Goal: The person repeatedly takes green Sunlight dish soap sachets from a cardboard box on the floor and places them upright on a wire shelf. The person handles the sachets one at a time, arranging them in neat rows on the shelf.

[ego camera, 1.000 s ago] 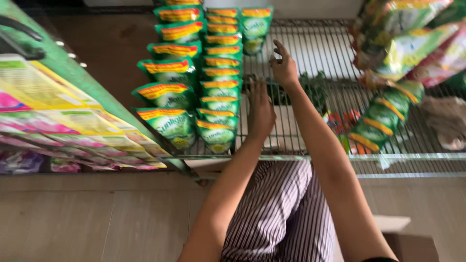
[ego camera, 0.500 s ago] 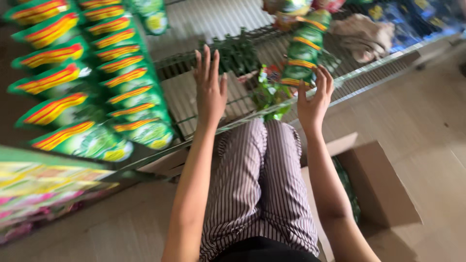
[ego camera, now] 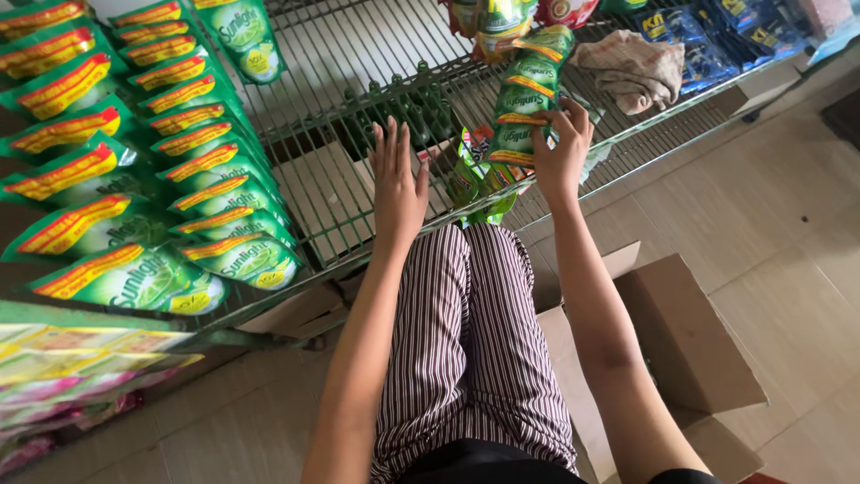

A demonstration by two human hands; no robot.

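head view: left hand lies flat, palm down, fingers spread and straight, on the wire shelf near its front edge, gripping nothing. just left of it run rows of green refill pouches with red and yellow bands, lying flat and overlapping (two columns close by, more further left). right hand is curled around a green pouch, fingers wrapped over its lower right edge, thumb side hidden behind the pack; the pouch stands upright, slightly tilted, above the hand. between the two hands, at the shelf edge, a few more green and multicoloured packs hang down, touching the striped trousers below. up and right of the right hand a crumpled beige cloth sits on the shelf, blue packets beyond it. below the right forearm an open cardboard box stands on the tiled floor. its contents cannot be seen.
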